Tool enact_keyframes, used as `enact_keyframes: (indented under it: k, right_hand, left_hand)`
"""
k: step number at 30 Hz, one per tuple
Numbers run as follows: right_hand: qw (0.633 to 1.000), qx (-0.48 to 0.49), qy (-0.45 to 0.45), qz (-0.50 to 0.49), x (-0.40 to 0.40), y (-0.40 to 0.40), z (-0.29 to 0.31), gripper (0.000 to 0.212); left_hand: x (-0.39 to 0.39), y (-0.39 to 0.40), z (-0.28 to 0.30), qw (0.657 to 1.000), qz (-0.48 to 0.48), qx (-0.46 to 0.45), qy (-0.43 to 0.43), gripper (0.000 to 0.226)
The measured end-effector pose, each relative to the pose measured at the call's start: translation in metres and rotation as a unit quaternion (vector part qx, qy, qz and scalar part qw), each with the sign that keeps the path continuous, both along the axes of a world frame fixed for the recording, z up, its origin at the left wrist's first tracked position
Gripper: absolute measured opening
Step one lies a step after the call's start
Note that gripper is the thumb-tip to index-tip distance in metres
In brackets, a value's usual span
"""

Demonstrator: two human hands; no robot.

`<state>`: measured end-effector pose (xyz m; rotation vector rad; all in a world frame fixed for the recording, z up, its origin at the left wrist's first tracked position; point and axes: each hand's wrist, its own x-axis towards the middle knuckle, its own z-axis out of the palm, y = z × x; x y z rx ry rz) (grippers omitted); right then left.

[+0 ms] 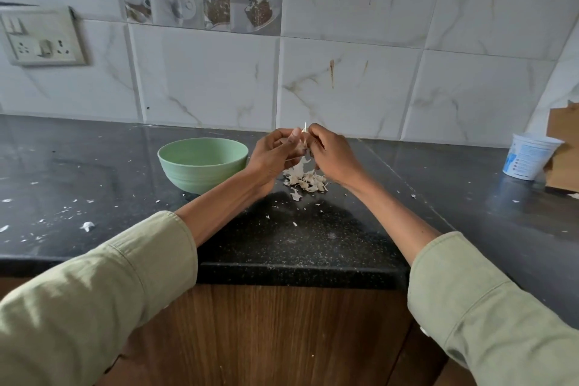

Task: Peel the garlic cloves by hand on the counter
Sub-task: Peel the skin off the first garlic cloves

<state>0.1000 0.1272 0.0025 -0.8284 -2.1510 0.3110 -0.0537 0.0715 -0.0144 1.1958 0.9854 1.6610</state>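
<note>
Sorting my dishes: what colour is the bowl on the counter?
Pale green, plain; the bowl shows clearly in the head view.

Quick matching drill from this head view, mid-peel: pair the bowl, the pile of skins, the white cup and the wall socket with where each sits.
Things:
1. green bowl
2. pile of garlic skins
3. white cup
4. wall socket

Places:
A. far right of the counter, beside a brown box
B. on the tiled wall, upper left
C. on the counter beside the left hand
D. on the counter below both hands

Pairs: 1-C, 2-D, 3-A, 4-B
</note>
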Motion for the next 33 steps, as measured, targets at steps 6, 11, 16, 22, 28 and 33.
enact_keyframes:
  k: [6,11,16,22,28,33]
  right_hand:
    - [0.999,-0.033,0.004,0.015,0.001,0.000,-0.001,0.016]
    - [0.998,-0.054,0.012,0.029,0.003,-0.006,0.001,0.030]
    - [0.997,-0.066,-0.003,0.028,0.002,-0.005,-0.001,0.034]
    - [0.998,-0.069,0.016,0.002,0.000,0.004,-0.002,0.030]
    - [0.996,-0.078,0.001,-0.034,0.001,0.000,0.004,0.031]
    - [0.988,-0.091,-0.103,-0.066,0.014,0.009,0.005,0.034]
  left_hand:
    - [-0.002,-0.003,0.001,0.999,0.023,0.022,0.027,0.034]
    - [0.001,-0.002,0.002,0.997,0.058,0.006,0.041,0.036]
    - [0.002,0.000,-0.001,0.996,0.074,0.001,0.044,0.029]
    - [0.006,-0.001,0.001,0.995,0.073,-0.004,0.062,0.022]
    - [0.006,0.000,0.000,0.995,0.071,-0.002,0.076,0.020]
    - [0.008,-0.004,0.002,0.988,0.089,0.006,0.123,0.018]
